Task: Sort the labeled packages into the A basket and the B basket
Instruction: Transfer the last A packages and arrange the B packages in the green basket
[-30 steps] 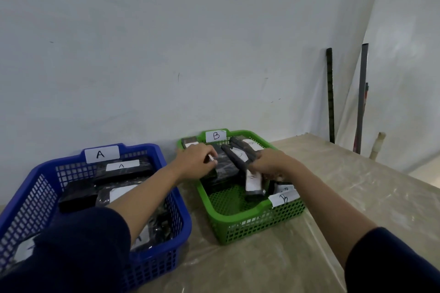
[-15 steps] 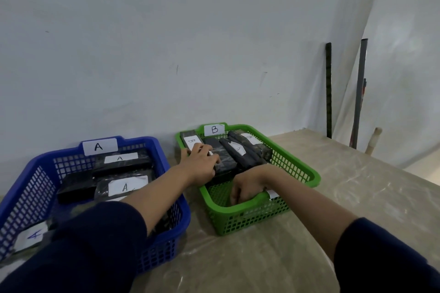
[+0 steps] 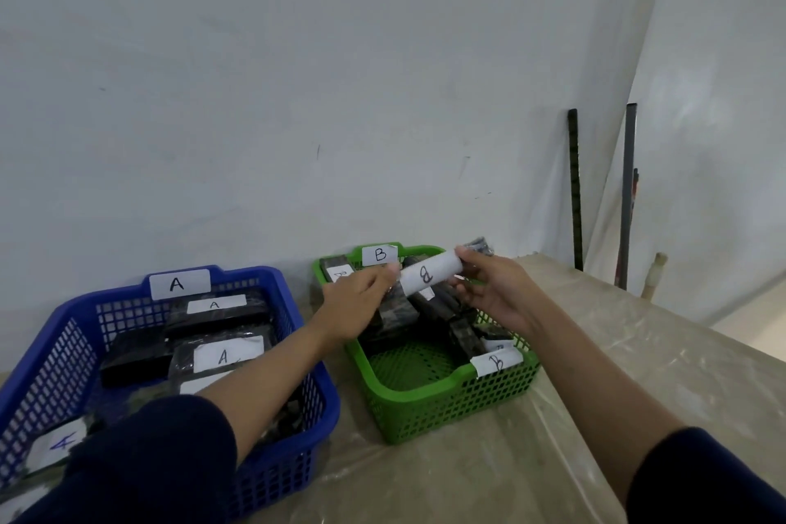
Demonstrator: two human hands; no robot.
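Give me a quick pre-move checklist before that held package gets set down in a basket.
1. Label on the held package reads B: ok.
2. Grip: left hand and right hand each hold an end: ok.
3. Package is above the green B basket, not the blue A basket: ok.
4. Free floor space at the near end of the B basket: ok.
5. Visible labels in the blue basket read A: ok; those under the left forearm: cannot tell.
6. Unsorted packages left on the table: none in view, beyond the frame cannot tell.
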